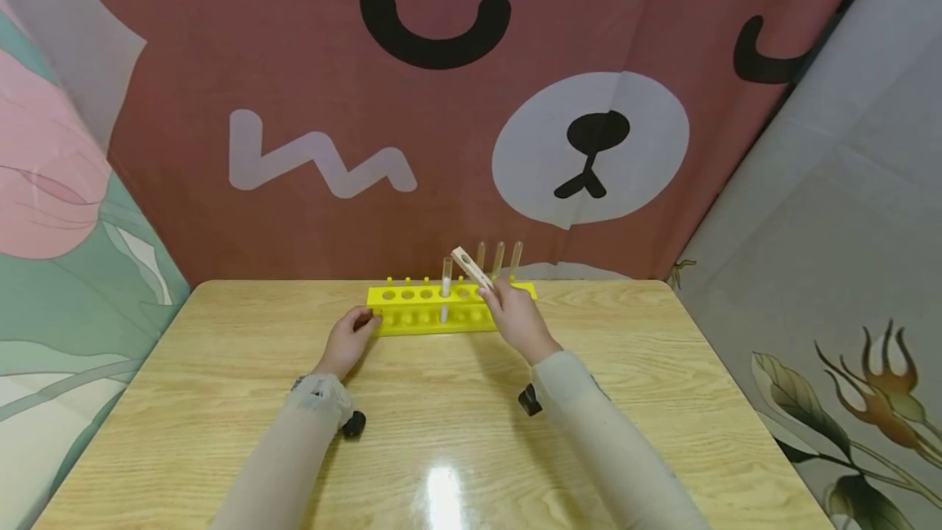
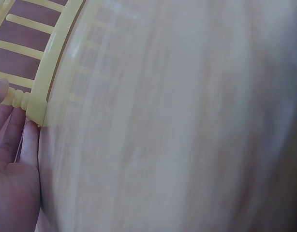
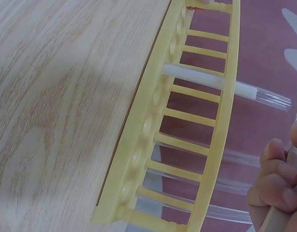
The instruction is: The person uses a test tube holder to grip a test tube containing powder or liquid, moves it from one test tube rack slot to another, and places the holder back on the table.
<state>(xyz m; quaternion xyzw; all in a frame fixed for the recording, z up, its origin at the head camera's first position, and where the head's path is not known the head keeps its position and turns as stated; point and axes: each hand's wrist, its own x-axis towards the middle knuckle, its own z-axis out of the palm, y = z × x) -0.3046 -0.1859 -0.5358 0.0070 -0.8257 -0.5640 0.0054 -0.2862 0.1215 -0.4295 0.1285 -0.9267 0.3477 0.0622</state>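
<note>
1. Rack stands upright on the table, toward its 12 o'clock edge.
2. Left hand, at 8 o'clock from the rack's middle, grips its end post; thumb and fingers close on it from opposite sides.
3. Right hand, at 3 o'clock from that middle, has fingers curled round the clamp, which points to 11 o'clock.
4. Tube with white contents sits in a rack hole near 12 o'clock, its mouth just beside the clamp's tip.
5. Three clear tubes rise at 1 to 2 o'clock, rounded ends up.
</note>
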